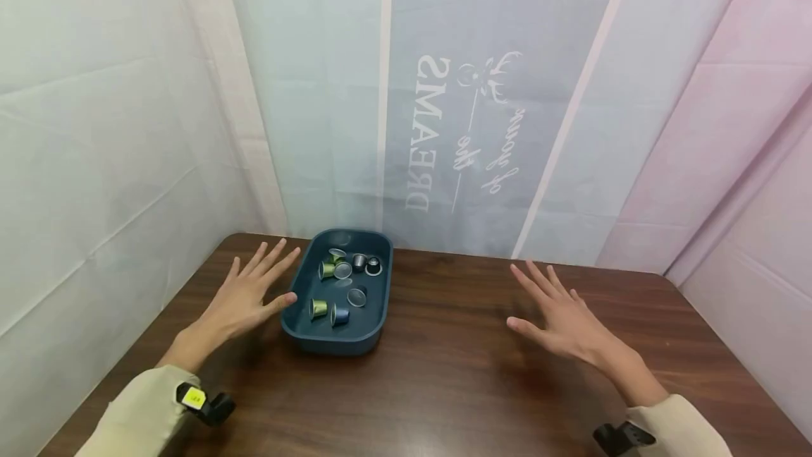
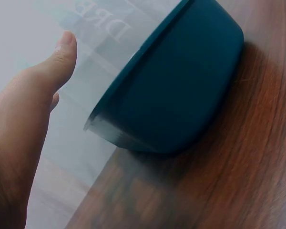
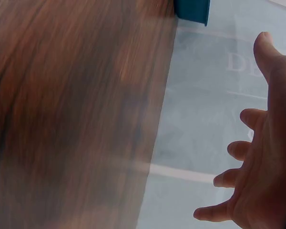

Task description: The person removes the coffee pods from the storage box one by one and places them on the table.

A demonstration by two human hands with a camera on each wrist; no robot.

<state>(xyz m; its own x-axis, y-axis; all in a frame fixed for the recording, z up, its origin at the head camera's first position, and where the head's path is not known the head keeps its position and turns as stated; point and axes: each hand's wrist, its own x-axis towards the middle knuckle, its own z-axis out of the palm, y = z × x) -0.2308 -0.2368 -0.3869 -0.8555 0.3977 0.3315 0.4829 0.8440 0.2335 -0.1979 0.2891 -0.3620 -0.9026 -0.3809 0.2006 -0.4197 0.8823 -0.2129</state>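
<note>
A dark teal plastic tub (image 1: pixel 336 347) stands on the table, its outer wall (image 2: pixel 176 81) filling much of the left wrist view. Several small coffee capsules lie scattered inside, among them a green capsule (image 1: pixel 318 309), a blue capsule (image 1: pixel 340 315), a grey capsule (image 1: pixel 359 262) and a black capsule (image 1: pixel 373 265). My left hand (image 1: pixel 250 295) is at the tub's left side with fingers straight and spread, the thumb overlapping the rim in the head view. Far to the right, my right hand (image 1: pixel 561 316) hovers over the table, fingers spread and holding nothing.
The brown wooden table (image 1: pixel 444 372) reaches back to a pale blue curtain (image 1: pixel 330 125) with mirrored white lettering. Light fabric walls (image 1: pixel 114 161) rise on both sides. Each wrist carries a small black camera (image 1: pixel 218 407) over a cream sleeve (image 1: pixel 139 415).
</note>
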